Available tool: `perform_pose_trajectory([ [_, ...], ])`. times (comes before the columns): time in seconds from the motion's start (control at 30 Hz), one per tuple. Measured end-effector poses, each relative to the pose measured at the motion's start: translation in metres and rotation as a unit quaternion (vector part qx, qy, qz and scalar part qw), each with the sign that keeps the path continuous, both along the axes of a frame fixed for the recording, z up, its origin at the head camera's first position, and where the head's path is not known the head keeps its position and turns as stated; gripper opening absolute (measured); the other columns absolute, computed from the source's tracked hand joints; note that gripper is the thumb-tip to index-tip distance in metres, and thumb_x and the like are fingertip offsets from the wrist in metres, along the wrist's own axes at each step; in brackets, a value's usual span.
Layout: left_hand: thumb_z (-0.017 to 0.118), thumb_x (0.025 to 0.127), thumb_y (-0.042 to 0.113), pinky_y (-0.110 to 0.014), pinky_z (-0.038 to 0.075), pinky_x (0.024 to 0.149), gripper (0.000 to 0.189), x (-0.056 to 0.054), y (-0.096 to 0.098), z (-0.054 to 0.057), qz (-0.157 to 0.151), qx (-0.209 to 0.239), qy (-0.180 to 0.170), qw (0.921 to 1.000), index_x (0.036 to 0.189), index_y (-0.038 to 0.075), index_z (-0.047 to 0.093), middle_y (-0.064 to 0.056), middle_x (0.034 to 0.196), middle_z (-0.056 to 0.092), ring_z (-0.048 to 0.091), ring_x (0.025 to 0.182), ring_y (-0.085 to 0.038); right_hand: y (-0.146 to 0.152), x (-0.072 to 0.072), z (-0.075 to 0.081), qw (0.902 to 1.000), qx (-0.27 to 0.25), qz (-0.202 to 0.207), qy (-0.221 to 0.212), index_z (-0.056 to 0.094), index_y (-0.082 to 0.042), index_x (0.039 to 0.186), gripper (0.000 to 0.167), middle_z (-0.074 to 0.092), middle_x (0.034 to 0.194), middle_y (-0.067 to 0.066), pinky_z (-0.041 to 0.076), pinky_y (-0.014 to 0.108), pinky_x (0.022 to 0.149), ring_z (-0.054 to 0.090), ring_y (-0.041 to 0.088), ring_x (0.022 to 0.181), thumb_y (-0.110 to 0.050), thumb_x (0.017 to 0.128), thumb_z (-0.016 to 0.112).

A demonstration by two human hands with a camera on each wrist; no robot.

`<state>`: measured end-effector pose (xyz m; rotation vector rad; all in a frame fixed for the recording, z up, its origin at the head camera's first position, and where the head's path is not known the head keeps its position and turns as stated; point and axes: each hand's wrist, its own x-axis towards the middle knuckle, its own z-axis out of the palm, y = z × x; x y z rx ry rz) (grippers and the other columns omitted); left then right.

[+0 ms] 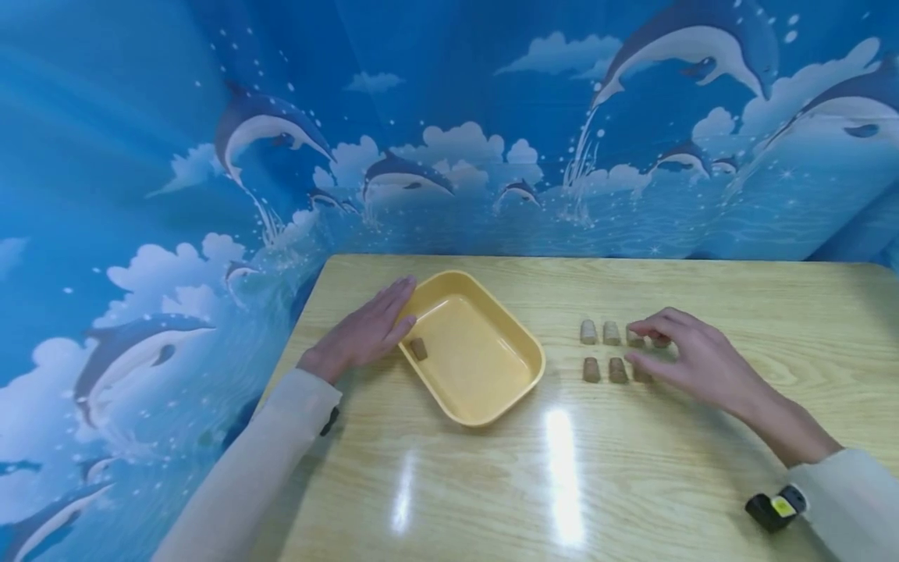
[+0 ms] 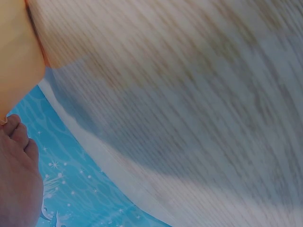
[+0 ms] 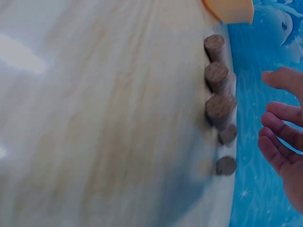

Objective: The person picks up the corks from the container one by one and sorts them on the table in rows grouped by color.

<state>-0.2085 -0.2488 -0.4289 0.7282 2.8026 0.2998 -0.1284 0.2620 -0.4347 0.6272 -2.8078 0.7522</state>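
Observation:
A yellow rectangular tray (image 1: pixel 509 328) sits turned at an angle on the table. Inside, near its left wall, lies one brown cork stopper (image 1: pixel 418 349). My left hand (image 1: pixel 368 324) rests along the tray's left rim with its fingers extended; the left wrist view catches fingertips (image 2: pixel 18 130) at the tray's edge. To the right, several cork stoppers stand in two rows, a paler back row (image 1: pixel 588 332) and a browner front row (image 1: pixel 592 370). Over the right end of these rows hovers my right hand (image 1: pixel 691 355), fingers loosely bent and parted, nothing between them. It partly hides the rightmost corks.
The wood-grain table (image 1: pixel 702 484) has its left edge close to my left forearm. Behind and left of it hangs a blue dolphin-print cloth (image 1: pixel 449 101). A small black device (image 1: pixel 775 509) is worn at my right wrist.

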Motion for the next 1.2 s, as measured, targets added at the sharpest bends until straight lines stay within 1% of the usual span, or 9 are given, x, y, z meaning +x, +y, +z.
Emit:
perform_pose_trajectory([
  [0.13, 0.018, 0.117, 0.06, -0.045, 0.011, 0.141, 0.075, 0.0, -0.001, -0.001, -0.002, 0.001, 0.002, 1.0, 0.176, 0.021, -0.008, 0.0, 0.186, -0.003, 0.002, 0.173, -0.023, -0.015, -0.008, 0.009, 0.9999, 0.005, 0.016, 0.003, 0.079, -0.009, 0.125, 0.036, 0.075, 0.113, 0.008, 0.06, 0.042, 0.074, 0.071, 0.027, 0.098, -0.024, 0.094, 0.088],
  [0.23, 0.019, 0.117, 0.059, -0.045, 0.011, 0.141, 0.075, 0.0, 0.0, 0.0, -0.002, 0.006, 0.001, 1.0, 0.176, 0.021, -0.007, 0.0, 0.186, -0.003, 0.002, 0.172, -0.023, -0.027, -0.013, 0.016, 0.9996, 0.006, 0.027, -0.001, 0.079, -0.009, 0.126, 0.035, 0.075, 0.114, 0.008, 0.061, 0.046, 0.077, 0.071, 0.028, 0.099, -0.024, 0.096, 0.087],
  [0.33, 0.019, 0.117, 0.059, -0.044, 0.01, 0.141, 0.075, 0.0, 0.0, 0.0, -0.003, 0.008, 0.001, 1.0, 0.176, 0.021, -0.008, 0.001, 0.185, -0.004, 0.001, 0.172, -0.022, -0.038, -0.019, 0.023, 0.9994, -0.001, 0.033, -0.013, 0.078, -0.007, 0.127, 0.035, 0.075, 0.117, 0.01, 0.063, 0.053, 0.082, 0.072, 0.031, 0.103, -0.025, 0.097, 0.085],
  [0.5, 0.018, 0.117, 0.059, -0.043, 0.009, 0.141, 0.074, -0.001, 0.001, 0.001, -0.002, 0.005, 0.0, 1.0, 0.176, 0.021, -0.008, 0.0, 0.186, -0.003, 0.0, 0.172, -0.021, -0.054, -0.026, 0.031, 0.9988, -0.013, 0.037, -0.029, 0.077, -0.008, 0.13, 0.037, 0.074, 0.12, 0.01, 0.063, 0.056, 0.087, 0.071, 0.032, 0.107, -0.03, 0.1, 0.082],
  [0.7, 0.02, 0.118, 0.057, -0.044, 0.01, 0.141, 0.074, 0.001, 0.001, 0.002, -0.004, 0.005, 0.004, 1.0, 0.176, 0.019, -0.007, -0.002, 0.186, -0.002, 0.001, 0.172, -0.023, -0.072, -0.035, 0.036, 0.9975, -0.017, 0.054, -0.042, 0.076, -0.007, 0.133, 0.041, 0.074, 0.123, 0.011, 0.062, 0.057, 0.09, 0.069, 0.033, 0.111, -0.032, 0.101, 0.081],
  [0.97, 0.019, 0.118, 0.058, -0.045, 0.011, 0.141, 0.074, 0.001, -0.002, 0.002, 0.003, 0.003, 0.001, 1.0, 0.176, 0.02, -0.007, -0.001, 0.186, -0.002, 0.002, 0.172, -0.023, -0.098, -0.044, 0.043, 0.9959, -0.017, 0.076, -0.047, 0.075, -0.005, 0.133, 0.043, 0.074, 0.124, 0.013, 0.062, 0.057, 0.095, 0.069, 0.034, 0.114, -0.03, 0.099, 0.083],
  [1.1, 0.019, 0.117, 0.059, -0.045, 0.01, 0.141, 0.075, 0.001, -0.003, 0.002, 0.007, 0.003, -0.002, 1.0, 0.176, 0.022, -0.008, -0.001, 0.186, -0.003, 0.001, 0.172, -0.022, -0.112, -0.047, 0.044, 0.9943, -0.017, 0.092, -0.051, 0.075, -0.005, 0.133, 0.043, 0.073, 0.124, 0.012, 0.061, 0.057, 0.097, 0.069, 0.033, 0.115, -0.031, 0.1, 0.082],
  [1.2, 0.019, 0.117, 0.059, -0.045, 0.009, 0.141, 0.075, 0.0, -0.002, 0.001, 0.001, 0.009, -0.002, 1.0, 0.176, 0.022, -0.008, -0.001, 0.186, -0.003, 0.0, 0.172, -0.022, -0.122, -0.049, 0.043, 0.9933, -0.017, 0.104, -0.047, 0.076, -0.004, 0.132, 0.042, 0.074, 0.122, 0.012, 0.062, 0.056, 0.097, 0.07, 0.032, 0.114, -0.029, 0.099, 0.083],
])
